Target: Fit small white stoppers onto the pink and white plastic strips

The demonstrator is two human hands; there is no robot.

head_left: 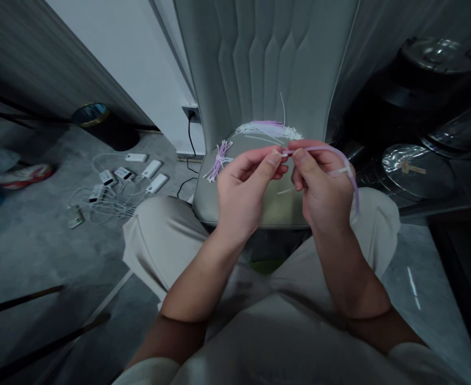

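My left hand (245, 182) and my right hand (319, 187) meet above a grey padded chair seat (215, 198). Both pinch a thin lilac strip (350, 174) that arches from the fingertips over the back of my right hand and hangs down past its wrist. A white strip (337, 171) also pokes out of my right hand. On the seat behind lie a pile of white and lilac strips (270, 129) and a smaller lilac bundle (219, 159) to the left.
Several white power banks with tangled cables (119, 187) lie on the grey floor at left, near a wall socket (191, 112). A red and white shoe (22, 175) is far left. Dark pots with lids (416, 171) stand at right.
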